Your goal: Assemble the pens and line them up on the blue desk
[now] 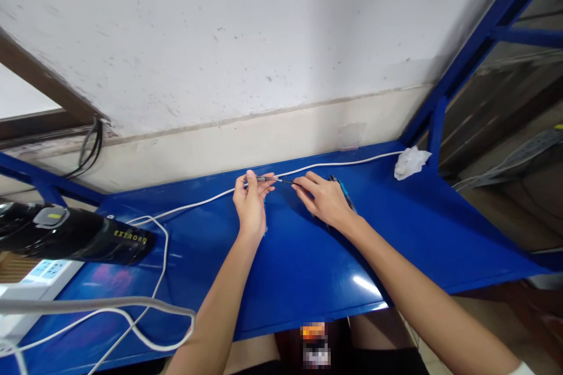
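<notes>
My left hand (251,202) is closed in a pinch around a slim grey-and-black pen-like rod (266,179) above the blue table. To its right, my right hand (323,198) pinches the thin dark end (287,181) of what looks like the same rod, or a second thin piece in line with it; I cannot tell whether they are joined. Dark and teal slender pieces (344,188) lie beside and partly under my right hand. Small teal bits show behind my left wrist, mostly hidden.
A white cable (197,204) runs across the blue table (303,281) behind my hands. Crumpled white tissue (411,163) lies at the back right. At the left are a black bottle (99,235), looped cable and a white power strip (44,281). The wall (264,70) rises behind.
</notes>
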